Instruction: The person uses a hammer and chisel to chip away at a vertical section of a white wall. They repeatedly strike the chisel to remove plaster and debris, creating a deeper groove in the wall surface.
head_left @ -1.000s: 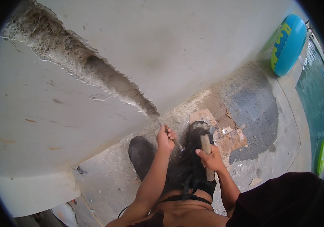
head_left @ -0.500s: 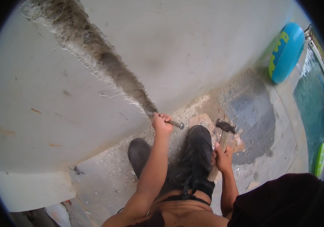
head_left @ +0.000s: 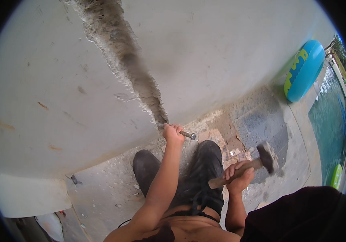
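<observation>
Left hand (head_left: 174, 133): fingers curled round chisel (head_left: 188, 134), far end by low end of groove (head_left: 134, 66) | right hand (head_left: 238, 176): fingers wrapped round hammer (head_left: 265, 158), well apart from chisel | could go wrong: 1 crooked swing might bash left fingers, near chisel's top

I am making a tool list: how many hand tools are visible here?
2: a chisel in the left hand, near the wall groove, and a hammer in the right hand. Others may be hidden.
</observation>
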Demonstrator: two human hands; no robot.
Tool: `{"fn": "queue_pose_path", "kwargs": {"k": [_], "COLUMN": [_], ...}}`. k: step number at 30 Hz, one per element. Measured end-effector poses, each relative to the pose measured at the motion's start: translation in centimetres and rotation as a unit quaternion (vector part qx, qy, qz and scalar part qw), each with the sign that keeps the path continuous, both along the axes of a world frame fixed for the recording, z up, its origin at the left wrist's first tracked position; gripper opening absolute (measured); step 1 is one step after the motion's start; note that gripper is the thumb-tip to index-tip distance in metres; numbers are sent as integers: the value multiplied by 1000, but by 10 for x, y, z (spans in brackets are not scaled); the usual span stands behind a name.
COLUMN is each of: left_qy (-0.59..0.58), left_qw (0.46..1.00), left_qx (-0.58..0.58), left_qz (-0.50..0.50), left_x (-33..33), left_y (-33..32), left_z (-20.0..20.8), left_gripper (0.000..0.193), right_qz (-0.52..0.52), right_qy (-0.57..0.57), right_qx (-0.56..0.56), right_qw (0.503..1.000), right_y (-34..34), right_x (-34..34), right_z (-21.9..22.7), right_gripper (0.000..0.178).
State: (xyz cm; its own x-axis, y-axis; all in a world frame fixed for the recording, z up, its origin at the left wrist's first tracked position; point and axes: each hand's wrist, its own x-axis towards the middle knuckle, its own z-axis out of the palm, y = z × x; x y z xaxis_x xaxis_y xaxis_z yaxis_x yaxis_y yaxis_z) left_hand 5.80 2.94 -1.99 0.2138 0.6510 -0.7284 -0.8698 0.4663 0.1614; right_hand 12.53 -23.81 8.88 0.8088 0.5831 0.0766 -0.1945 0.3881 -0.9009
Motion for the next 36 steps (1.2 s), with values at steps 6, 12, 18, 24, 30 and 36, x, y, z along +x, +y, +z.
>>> {"fn": "queue_pose_path", "kwargs": {"k": [6,12,18,24,30,36], "left_qy": [21,32,-59,-29,56,42], "left_qw": [1000,999,998,999,998,997], "left_qx": [5,-18,-34,-30,-27,-57], "left_qz": [-13,9,3,7,-8,-19], "left_x": [1,0,-6,-3,-1,15], "left_y": [-4,5,25,28,40,-7], "left_z": [16,13,-6,1,4,6], "left_gripper": [19,21,31,26,30,36], "right_qz": [-7,31,168,107,186,122], "right_qy": [-77,-152,-194,28,-128,-40], "right_qx": [99,169,-262,69,-289,-239], "right_qw": [992,973,930,991,930,962], "right_y": [17,28,63,62,61,31], "right_x": [-31,-30,-22,-31,-21,7], "right_z": [-12,-14,-91,-50,-70,-37], "right_gripper": [58,46,43,45,38,51]}}
